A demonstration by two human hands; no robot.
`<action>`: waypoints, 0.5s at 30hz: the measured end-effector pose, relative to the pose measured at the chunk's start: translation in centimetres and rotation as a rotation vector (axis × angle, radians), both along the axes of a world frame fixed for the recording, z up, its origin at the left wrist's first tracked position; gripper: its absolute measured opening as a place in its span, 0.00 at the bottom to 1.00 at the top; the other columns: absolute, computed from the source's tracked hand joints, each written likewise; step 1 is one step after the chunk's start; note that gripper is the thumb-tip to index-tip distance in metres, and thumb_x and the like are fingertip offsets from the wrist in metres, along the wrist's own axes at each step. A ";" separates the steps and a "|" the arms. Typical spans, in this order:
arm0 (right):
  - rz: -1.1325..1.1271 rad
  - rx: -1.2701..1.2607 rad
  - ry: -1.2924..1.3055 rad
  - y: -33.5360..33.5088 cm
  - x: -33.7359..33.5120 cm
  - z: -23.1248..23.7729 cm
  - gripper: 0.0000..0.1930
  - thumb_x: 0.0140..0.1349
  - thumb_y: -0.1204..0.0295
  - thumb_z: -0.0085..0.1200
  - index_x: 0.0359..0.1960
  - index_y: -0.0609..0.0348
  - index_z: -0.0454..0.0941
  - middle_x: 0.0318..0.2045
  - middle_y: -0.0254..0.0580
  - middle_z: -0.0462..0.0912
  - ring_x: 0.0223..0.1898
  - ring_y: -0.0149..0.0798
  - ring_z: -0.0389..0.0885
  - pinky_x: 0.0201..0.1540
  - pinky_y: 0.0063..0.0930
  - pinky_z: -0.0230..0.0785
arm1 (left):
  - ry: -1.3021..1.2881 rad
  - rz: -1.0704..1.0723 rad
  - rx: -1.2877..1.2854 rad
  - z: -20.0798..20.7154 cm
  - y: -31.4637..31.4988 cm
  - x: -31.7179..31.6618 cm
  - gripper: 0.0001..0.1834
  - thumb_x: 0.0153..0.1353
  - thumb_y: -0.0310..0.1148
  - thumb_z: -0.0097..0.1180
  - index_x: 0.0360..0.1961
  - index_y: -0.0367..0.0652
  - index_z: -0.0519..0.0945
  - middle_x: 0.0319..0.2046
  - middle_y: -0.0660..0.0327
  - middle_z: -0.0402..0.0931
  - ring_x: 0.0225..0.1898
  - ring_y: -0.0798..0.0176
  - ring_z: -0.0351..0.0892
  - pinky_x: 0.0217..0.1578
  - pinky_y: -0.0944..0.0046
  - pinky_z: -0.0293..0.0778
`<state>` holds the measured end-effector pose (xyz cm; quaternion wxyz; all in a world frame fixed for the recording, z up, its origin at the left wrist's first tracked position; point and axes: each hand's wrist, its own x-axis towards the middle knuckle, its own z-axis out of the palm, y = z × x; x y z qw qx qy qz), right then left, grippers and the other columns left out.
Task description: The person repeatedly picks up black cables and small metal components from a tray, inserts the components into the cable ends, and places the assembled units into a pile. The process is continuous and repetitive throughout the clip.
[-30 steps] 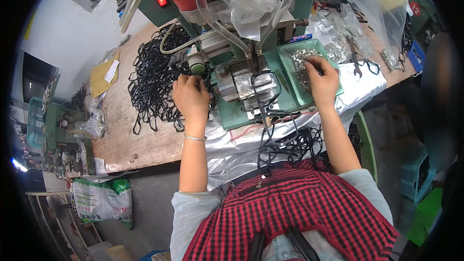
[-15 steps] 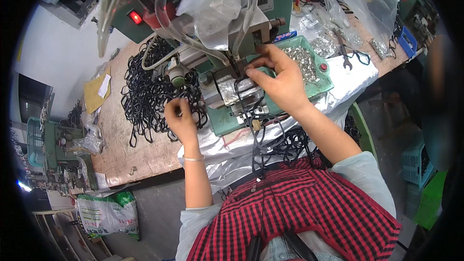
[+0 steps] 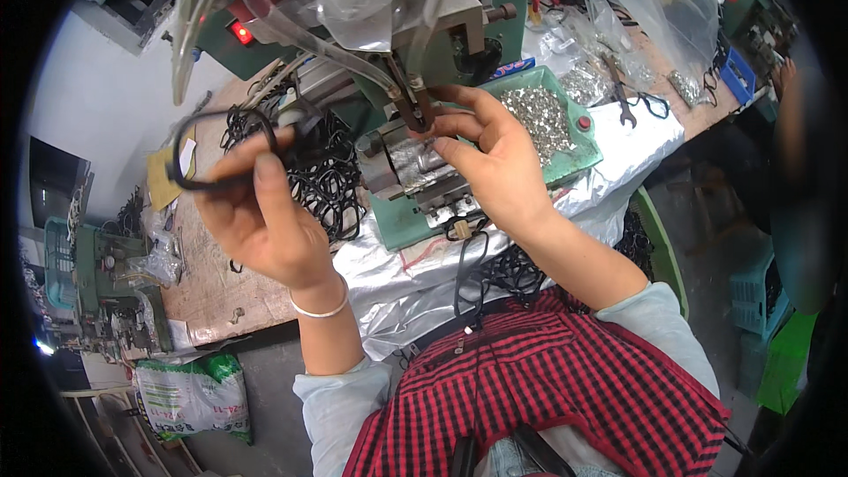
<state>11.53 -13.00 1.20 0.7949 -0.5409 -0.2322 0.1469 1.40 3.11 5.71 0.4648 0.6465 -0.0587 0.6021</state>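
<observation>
My left hand is raised at the left, its thumb and fingers closed on a black cord loop. The loop is blurred and stands above the bench. At the green bench press, my right hand has its thumb and fingertips drawn together right beside the dark upright tool. Whatever those fingertips hold is too small to make out. Under the tool lies a block wrapped in shiny foil. A heap of black cord loops rests on the bench behind my left hand.
Small metal pieces fill a green tray right of the press. Beyond it lie a wrench and clear plastic bags. Clear hoses hang over the press. More black cords lie at the foil-covered front edge.
My left hand has risen leftward from the heap's edge and now holds a black cord loop. The cord that hung at the press is gone from there. My right hand shifted slightly left.
</observation>
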 end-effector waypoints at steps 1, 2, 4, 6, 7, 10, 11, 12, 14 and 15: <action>-0.020 -0.079 -0.131 -0.4 0.2 -0.2 0.20 0.60 0.79 0.54 0.56 0.64 0.75 0.43 0.43 0.87 0.47 0.34 0.83 0.54 0.29 0.72 | -0.010 0.009 0.057 -0.5 -0.5 -0.5 0.09 0.69 0.21 0.53 0.49 0.33 0.73 0.43 0.49 0.80 0.42 0.58 0.82 0.47 0.59 0.79; -0.039 -0.160 -0.260 -1.2 0.9 -0.5 0.19 0.60 0.78 0.54 0.54 0.63 0.76 0.44 0.43 0.86 0.48 0.38 0.84 0.55 0.31 0.72 | -0.004 -0.064 0.066 -1.1 -1.5 -0.9 0.07 0.68 0.19 0.53 0.46 0.32 0.74 0.42 0.49 0.80 0.41 0.55 0.83 0.47 0.54 0.79; -0.148 -0.411 -0.583 -3.2 2.9 -1.1 0.15 0.60 0.78 0.55 0.50 0.62 0.81 0.49 0.43 0.84 0.55 0.43 0.80 0.61 0.34 0.68 | 0.053 -0.123 0.189 -3.3 -3.0 -1.2 0.09 0.65 0.17 0.55 0.45 0.34 0.76 0.39 0.49 0.82 0.41 0.55 0.84 0.48 0.53 0.80; -0.394 -0.832 -0.810 -5.6 6.1 -4.8 0.14 0.56 0.72 0.61 0.45 0.58 0.84 0.55 0.50 0.80 0.62 0.54 0.73 0.66 0.44 0.63 | 0.215 -0.098 0.601 -3.6 -2.8 -1.4 0.15 0.58 0.16 0.61 0.46 0.38 0.78 0.43 0.46 0.84 0.38 0.53 0.85 0.43 0.56 0.80; -0.517 -1.088 -0.886 -6.4 6.9 -6.8 0.14 0.56 0.70 0.63 0.44 0.56 0.84 0.58 0.52 0.77 0.64 0.57 0.70 0.67 0.45 0.62 | 0.203 -0.072 0.677 -4.2 -3.1 -1.2 0.18 0.52 0.17 0.65 0.45 0.40 0.79 0.45 0.48 0.84 0.36 0.54 0.84 0.38 0.60 0.79; -0.571 -1.007 -0.902 -8.6 9.0 -10.2 0.13 0.53 0.69 0.66 0.42 0.53 0.85 0.56 0.52 0.78 0.62 0.58 0.71 0.64 0.48 0.64 | 0.172 0.032 0.908 -5.5 -3.7 -0.1 0.13 0.48 0.21 0.65 0.36 0.41 0.80 0.44 0.54 0.84 0.34 0.56 0.80 0.35 0.60 0.83; -0.556 -0.920 -0.921 -9.1 9.2 -10.8 0.13 0.53 0.69 0.66 0.41 0.53 0.85 0.55 0.51 0.78 0.62 0.57 0.71 0.63 0.49 0.65 | 0.146 0.045 0.987 -5.7 -3.8 0.1 0.11 0.47 0.22 0.66 0.33 0.41 0.80 0.44 0.54 0.84 0.35 0.56 0.80 0.35 0.59 0.84; -0.572 -0.907 -0.908 -9.1 9.2 -11.1 0.12 0.52 0.69 0.66 0.39 0.53 0.85 0.54 0.50 0.79 0.61 0.57 0.72 0.62 0.49 0.66 | 0.170 0.048 1.009 -5.8 -3.9 0.2 0.10 0.47 0.23 0.67 0.32 0.41 0.80 0.43 0.54 0.84 0.36 0.57 0.80 0.38 0.56 0.85; -0.601 -0.880 -0.885 -8.7 8.9 -11.1 0.10 0.52 0.71 0.65 0.37 0.53 0.84 0.53 0.47 0.80 0.60 0.55 0.74 0.61 0.48 0.68 | 0.165 0.031 1.009 -6.1 -3.8 0.4 0.09 0.48 0.24 0.67 0.31 0.41 0.79 0.43 0.54 0.84 0.36 0.57 0.80 0.39 0.55 0.86; -0.575 -0.858 -0.944 -8.4 8.8 -10.9 0.09 0.52 0.71 0.65 0.36 0.54 0.84 0.52 0.47 0.80 0.60 0.54 0.74 0.60 0.47 0.68 | 0.169 0.020 1.005 -6.3 -3.8 0.3 0.09 0.48 0.24 0.67 0.31 0.41 0.79 0.43 0.54 0.84 0.36 0.57 0.80 0.39 0.55 0.86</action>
